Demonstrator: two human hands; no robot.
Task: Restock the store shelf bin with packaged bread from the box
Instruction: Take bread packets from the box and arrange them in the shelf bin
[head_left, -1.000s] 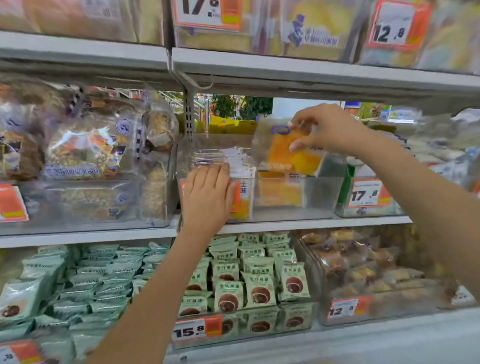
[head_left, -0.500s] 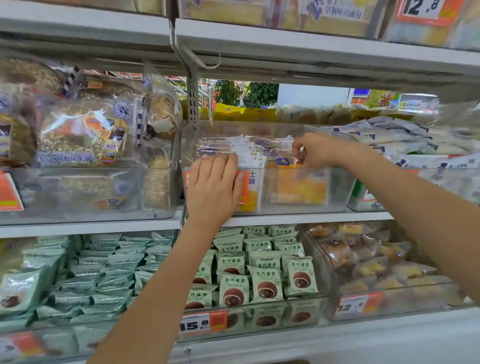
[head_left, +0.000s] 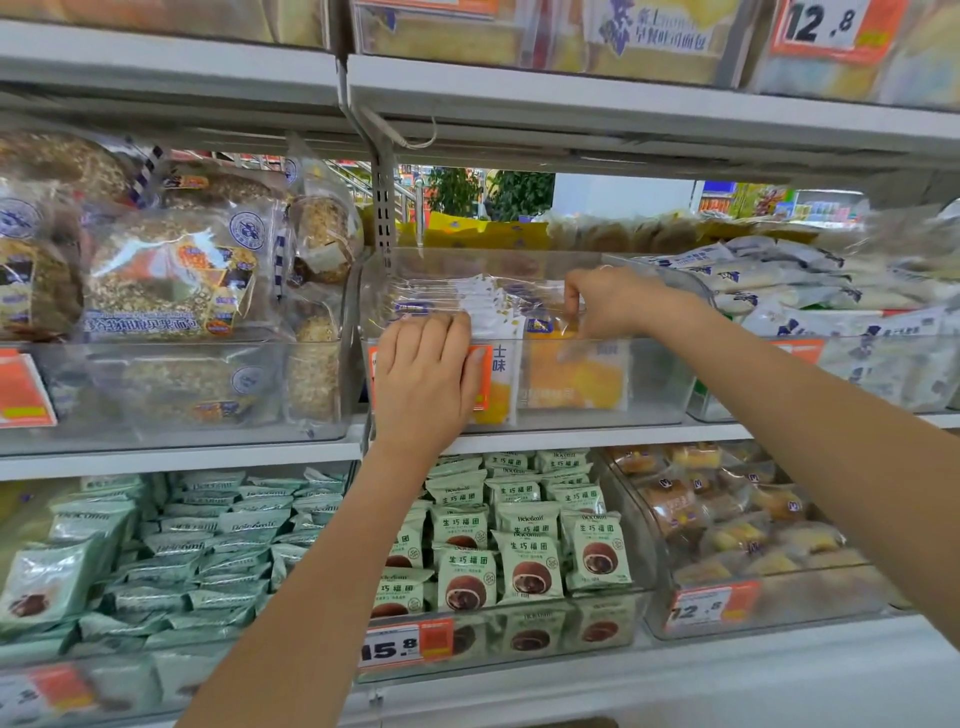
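Note:
A clear plastic shelf bin (head_left: 654, 384) stands on the middle shelf. A row of packaged bread (head_left: 467, 301) in clear and white wrappers stands upright in its left part. My left hand (head_left: 423, 379) lies flat against the bin's front, fingers straight, pressing on the tops of that row. My right hand (head_left: 613, 301) reaches into the bin and pinches the top edge of an orange-yellow bread package (head_left: 571, 374), which stands in the bin beside the row. The box is out of view.
Bins of seeded bread bags (head_left: 156, 280) stand at the left and white packages (head_left: 810, 291) at the right. The shelf below holds green snack packs (head_left: 519, 545) and small buns (head_left: 727, 519). An upper shelf (head_left: 571, 98) overhangs closely.
My right hand has lowered the orange-yellow package from above the bin down into it, beside the row. My left hand has stayed on the bin front.

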